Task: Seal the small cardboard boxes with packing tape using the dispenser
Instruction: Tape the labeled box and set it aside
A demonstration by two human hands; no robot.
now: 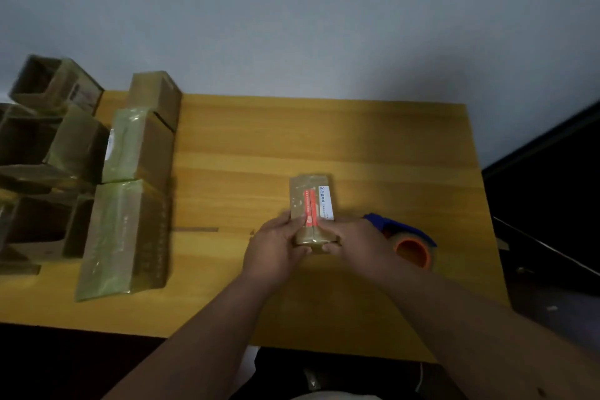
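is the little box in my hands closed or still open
Closed. The box has its flaps meeting flat along the middle seam; both hands grip its near end.

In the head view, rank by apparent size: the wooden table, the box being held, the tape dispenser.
1. wooden table
2. box and tape dispenser: they look alike in size and hands partly cover both, so unranked.

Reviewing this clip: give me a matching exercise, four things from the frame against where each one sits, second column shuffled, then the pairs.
1. small brown cardboard box with red strip
2. blue tape dispenser with orange roll
3. stack of taped cardboard boxes
4. yellow wooden table

A. left edge of table
B. under everything
C. held at its near end by both hands
D. beside the right hand

Pairs: 1-C, 2-D, 3-A, 4-B. Left hand grips too.
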